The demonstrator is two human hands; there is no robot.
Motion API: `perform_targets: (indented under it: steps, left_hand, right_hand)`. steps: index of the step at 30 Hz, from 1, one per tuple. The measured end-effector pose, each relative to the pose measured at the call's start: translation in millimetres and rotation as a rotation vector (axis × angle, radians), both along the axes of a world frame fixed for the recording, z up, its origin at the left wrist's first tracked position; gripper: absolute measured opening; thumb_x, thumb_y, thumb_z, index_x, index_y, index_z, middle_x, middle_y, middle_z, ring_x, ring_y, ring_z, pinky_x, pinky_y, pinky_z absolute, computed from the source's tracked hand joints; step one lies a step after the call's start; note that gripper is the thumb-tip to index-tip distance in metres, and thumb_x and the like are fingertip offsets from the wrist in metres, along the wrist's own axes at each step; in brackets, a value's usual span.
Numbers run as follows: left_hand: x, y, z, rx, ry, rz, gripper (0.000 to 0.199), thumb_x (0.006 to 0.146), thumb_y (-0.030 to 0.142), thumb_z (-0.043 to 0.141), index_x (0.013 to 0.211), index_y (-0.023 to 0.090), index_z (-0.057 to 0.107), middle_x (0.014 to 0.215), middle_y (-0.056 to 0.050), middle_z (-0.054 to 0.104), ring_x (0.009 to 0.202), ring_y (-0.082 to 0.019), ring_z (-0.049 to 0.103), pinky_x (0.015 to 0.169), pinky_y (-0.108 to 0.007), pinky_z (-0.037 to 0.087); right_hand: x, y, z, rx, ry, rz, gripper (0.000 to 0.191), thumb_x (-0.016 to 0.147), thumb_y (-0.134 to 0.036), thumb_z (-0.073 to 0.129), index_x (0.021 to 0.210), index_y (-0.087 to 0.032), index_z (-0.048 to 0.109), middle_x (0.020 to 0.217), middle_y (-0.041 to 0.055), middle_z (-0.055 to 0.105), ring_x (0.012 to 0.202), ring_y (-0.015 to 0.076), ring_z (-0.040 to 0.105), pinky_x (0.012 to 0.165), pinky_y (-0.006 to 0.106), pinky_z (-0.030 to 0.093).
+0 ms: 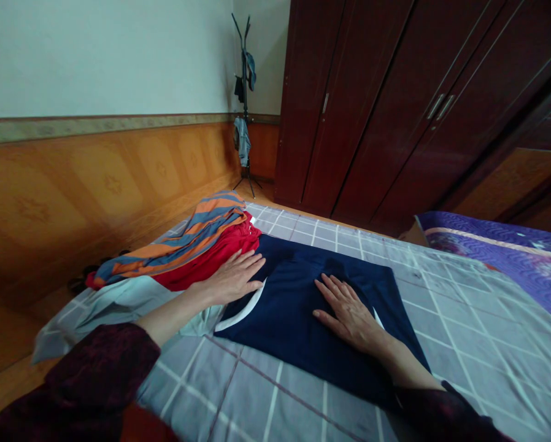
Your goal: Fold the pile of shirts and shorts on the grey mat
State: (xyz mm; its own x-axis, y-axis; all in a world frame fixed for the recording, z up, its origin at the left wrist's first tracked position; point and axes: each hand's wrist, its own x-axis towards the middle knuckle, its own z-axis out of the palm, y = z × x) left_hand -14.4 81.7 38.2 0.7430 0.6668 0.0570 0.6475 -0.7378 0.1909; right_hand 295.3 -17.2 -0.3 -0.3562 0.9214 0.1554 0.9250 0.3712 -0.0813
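Note:
A navy blue garment (pixel 298 313) with white curved trim lies spread flat on a bed with a grey checked sheet (pixel 275 393). My left hand (pixel 236 276) rests palm down at the garment's left edge, fingers spread, beside a red cloth (pixel 202 248). Flat on the navy fabric, right of its middle, lies my right hand (pixel 346 310), its fingers slightly apart. Neither hand grips anything. Left of the navy garment are the red cloth, an orange and grey striped cloth (pixel 183 236) and a pale grey-green cloth (pixel 132 301).
Dark red wardrobes (pixel 372 110) stand beyond the bed. A black coat rack (pixel 245 92) holding a cap and clothing is in the far corner. A purple quilted cover (pixel 496 242) lies at the right. An orange-panelled wall (pixel 119 178) runs along the left.

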Motion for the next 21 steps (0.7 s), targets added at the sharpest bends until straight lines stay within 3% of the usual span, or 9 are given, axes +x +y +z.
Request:
perform_targets:
  steps: [3,7,11,16,21]
  left_hand:
    - [-12,-27,11.9,-0.096,-0.079,-0.089,0.051,0.091,0.041,0.052,0.138,0.022,0.042,0.14,-0.009,0.047,0.131,-0.022,0.04,0.108,-0.036,0.03]
    - [-22,-56,14.1,-0.143,-0.122,0.027,0.013,0.084,0.029,0.061,0.093,0.019,0.065,0.105,-0.004,0.06,0.103,-0.019,0.055,0.091,-0.029,0.04]
    - [-26,-64,12.4,-0.192,-0.188,0.107,0.009,0.081,0.025,0.06,0.074,0.019,0.062,0.088,-0.002,0.059,0.091,-0.017,0.056,0.082,-0.025,0.04]
    - [-24,-65,15.9,-0.434,-0.169,0.249,0.014,0.082,0.028,0.052,0.077,0.02,0.062,0.065,0.004,0.06,0.064,-0.013,0.056,0.059,-0.022,0.034]
    - [-32,-64,14.9,-0.489,-0.131,0.257,0.019,0.078,0.034,0.056,0.066,0.019,0.055,0.059,0.005,0.054,0.06,-0.012,0.05,0.053,-0.021,0.029]
  right_hand:
    - [0,1,-1.3,0.016,-0.008,-0.001,0.066,0.093,-0.057,0.036,0.143,-0.014,0.038,0.148,0.0156,0.035,0.138,0.0313,0.029,0.11,0.052,0.029]
    - [1,1,-4.6,0.037,0.0,-0.006,0.065,0.093,-0.057,0.036,0.142,-0.014,0.039,0.147,0.0156,0.037,0.137,0.0314,0.03,0.109,0.052,0.03]
    - [1,2,-6.6,0.057,0.023,0.003,0.064,0.093,-0.056,0.039,0.142,-0.017,0.04,0.147,0.015,0.038,0.137,0.03,0.032,0.109,0.052,0.031]
    - [-1,1,-6.0,0.066,0.027,-0.005,0.063,0.093,-0.056,0.038,0.141,-0.015,0.041,0.146,0.015,0.039,0.136,0.03,0.032,0.109,0.05,0.03]
    - [0,0,-7.3,0.079,0.045,-0.003,0.061,0.093,-0.056,0.038,0.141,-0.018,0.042,0.146,0.0144,0.04,0.136,0.0301,0.033,0.108,0.051,0.032]
